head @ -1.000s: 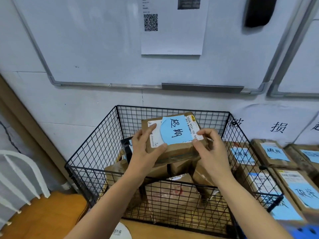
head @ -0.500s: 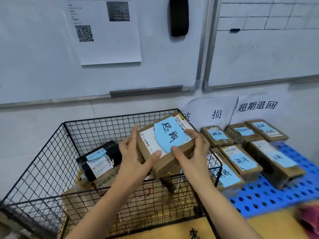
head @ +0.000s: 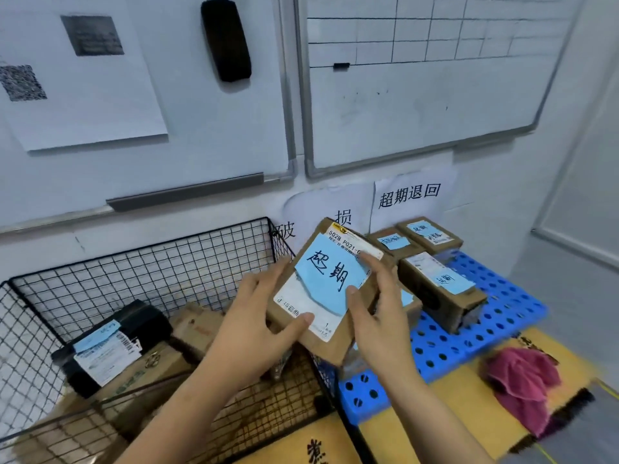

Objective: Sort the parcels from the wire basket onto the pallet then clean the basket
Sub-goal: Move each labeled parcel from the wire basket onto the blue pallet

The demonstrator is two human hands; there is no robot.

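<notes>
Shifted rightward since the earlier frame: brown cardboard parcel (head: pixel 335 343), now held over the right edge of the black wire basket (head: pixel 167 252), beside the blue perforated plastic pallet (head: pixel 469 333). Gripped at both sides by left hand (head: pixel 248 326) and right hand (head: pixel 382 323), thumbs laid on top. Blue note (head: pixel 330 272) handwritten "超期"; shipping label (head: pixel 348 242) printed "502B P021-". White wall sign (head: pixel 410 195) reads "超期退回"; the boxes (head: pixel 442 289) set below it bear similar blue notes.

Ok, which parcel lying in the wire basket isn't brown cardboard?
The black-wrapped parcel at the wire basket's left side, with a blue note and a white label on top. The cartons beside it are brown, as is the held parcel.
</notes>
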